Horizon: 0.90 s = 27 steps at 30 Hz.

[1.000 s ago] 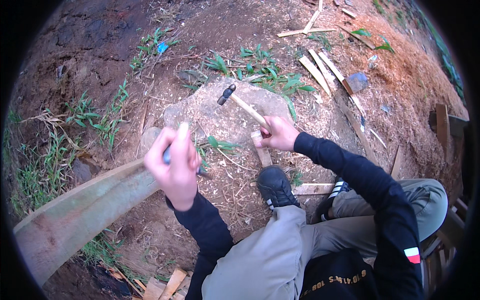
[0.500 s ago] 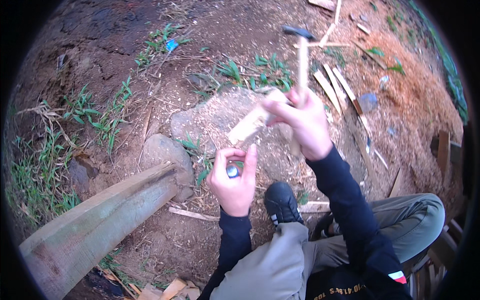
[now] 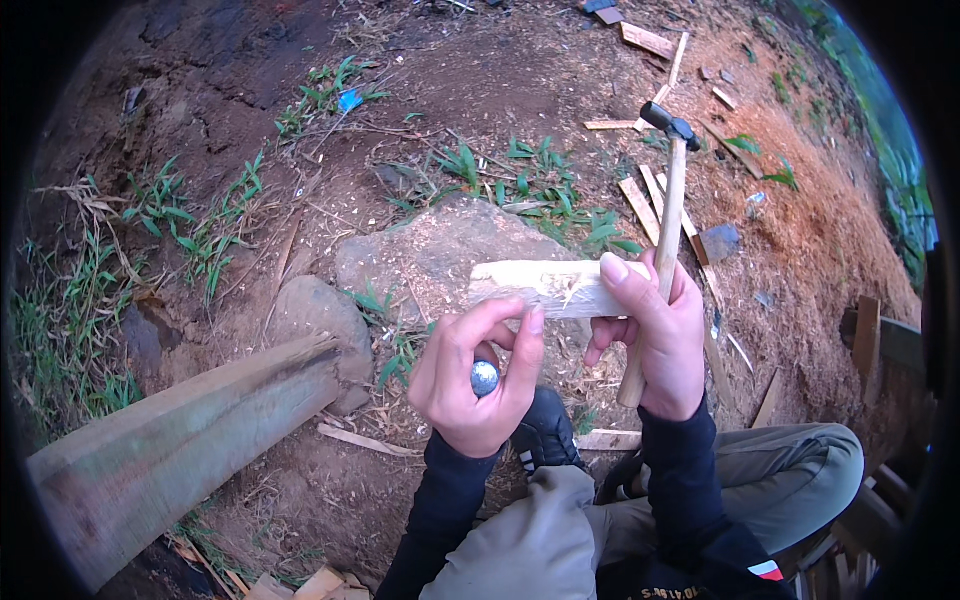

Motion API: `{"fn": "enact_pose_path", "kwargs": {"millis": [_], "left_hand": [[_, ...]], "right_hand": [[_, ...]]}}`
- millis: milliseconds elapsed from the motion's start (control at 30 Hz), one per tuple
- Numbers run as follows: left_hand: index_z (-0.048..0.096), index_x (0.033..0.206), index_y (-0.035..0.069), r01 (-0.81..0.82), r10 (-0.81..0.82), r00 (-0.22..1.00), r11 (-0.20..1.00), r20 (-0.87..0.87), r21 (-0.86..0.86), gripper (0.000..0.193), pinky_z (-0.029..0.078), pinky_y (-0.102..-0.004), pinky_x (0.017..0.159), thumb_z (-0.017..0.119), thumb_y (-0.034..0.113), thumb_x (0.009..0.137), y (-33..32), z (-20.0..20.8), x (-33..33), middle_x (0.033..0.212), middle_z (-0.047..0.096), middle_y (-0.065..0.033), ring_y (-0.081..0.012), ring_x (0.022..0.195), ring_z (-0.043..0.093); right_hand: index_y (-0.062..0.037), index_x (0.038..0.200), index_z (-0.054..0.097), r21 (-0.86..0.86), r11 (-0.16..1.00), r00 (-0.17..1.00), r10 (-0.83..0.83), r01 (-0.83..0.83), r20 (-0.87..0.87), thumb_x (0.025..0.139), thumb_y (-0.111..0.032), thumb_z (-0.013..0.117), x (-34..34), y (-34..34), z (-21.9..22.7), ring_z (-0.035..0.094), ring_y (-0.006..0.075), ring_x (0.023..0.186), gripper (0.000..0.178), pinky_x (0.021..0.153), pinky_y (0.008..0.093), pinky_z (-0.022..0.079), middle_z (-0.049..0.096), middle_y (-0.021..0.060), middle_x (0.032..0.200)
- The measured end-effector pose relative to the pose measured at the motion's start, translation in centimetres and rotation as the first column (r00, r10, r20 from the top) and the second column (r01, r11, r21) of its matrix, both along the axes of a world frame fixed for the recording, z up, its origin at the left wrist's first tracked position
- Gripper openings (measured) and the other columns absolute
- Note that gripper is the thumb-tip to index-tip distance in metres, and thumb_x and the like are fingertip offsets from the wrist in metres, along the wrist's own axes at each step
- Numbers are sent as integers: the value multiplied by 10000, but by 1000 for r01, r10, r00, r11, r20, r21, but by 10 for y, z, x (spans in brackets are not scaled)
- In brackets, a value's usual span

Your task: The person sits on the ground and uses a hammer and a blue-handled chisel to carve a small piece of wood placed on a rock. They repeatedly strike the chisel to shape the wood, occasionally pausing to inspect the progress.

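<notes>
A pale, roughly cut piece of wood (image 3: pixel 535 287) is held level in front of me, its right end pinched by my right hand (image 3: pixel 660 335). The same hand also grips a hammer (image 3: pixel 674 205), whose wooden handle stands nearly upright with the dark metal head at the top. To the left, the thumb and fingertips of my left hand (image 3: pixel 470 385) meet the lower edge of the wood. Curled inside that hand is a tool with a round silver end (image 3: pixel 484 377); the rest of it is hidden by the fingers.
Beneath the wood lies a flat rock (image 3: pixel 430 250) strewn with chips. A thick wooden beam (image 3: pixel 190 440) slants in from the lower left and rests by a rounded stone (image 3: pixel 318 318). Wood strips (image 3: pixel 640 210) and reddish sawdust (image 3: pixel 840 200) lie to the right.
The piece of wood has turned from slanted to level. My right hand and the hammer have moved right and lower, and my left hand has shifted slightly to touch the wood.
</notes>
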State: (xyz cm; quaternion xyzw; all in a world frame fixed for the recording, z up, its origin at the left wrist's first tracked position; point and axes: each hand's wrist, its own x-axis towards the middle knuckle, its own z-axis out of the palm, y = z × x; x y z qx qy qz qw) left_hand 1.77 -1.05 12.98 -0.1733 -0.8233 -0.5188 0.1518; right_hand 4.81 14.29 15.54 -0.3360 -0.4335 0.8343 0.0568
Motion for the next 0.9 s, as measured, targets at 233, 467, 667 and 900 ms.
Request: {"fn": "enact_pose_path", "kwargs": {"millis": [233,467,667,900], "left_hand": [[706,1028,46,119,-119,993,987,4,-110,334,400,-231,494,836,42,721,4,26,7,765,597,-27,-81,566,516],[739,928,78,149,-175,978,966,-112,-209,241,428,-257,518,845,71,712,8,36,8,779,571,-32,-132,612,547],[736,936,112,67,-144,905,977,-400,-201,249,456,-266,465,848,99,714,11,17,6,784,555,8,-126,588,582],[625,810,38,80,-74,996,986,-44,143,147,387,-250,504,748,115,835,-10,14,22,624,540,-28,-111,516,457]], "right_hand": [[-122,815,359,60,998,1000,-18,19,-10,811,-109,788,17,-4,12,578,112,461,429,380,259,487,595,64,725],[-112,802,370,296,955,999,7,-17,34,783,-119,821,30,2,28,531,57,454,451,366,211,410,536,10,648],[-113,787,370,366,923,993,-106,118,-51,789,-125,822,24,-1,21,476,32,417,451,347,197,346,507,-19,610],[-123,820,366,161,981,994,-100,107,-50,840,-165,778,16,0,14,482,58,406,415,335,212,354,521,3,637]]}}
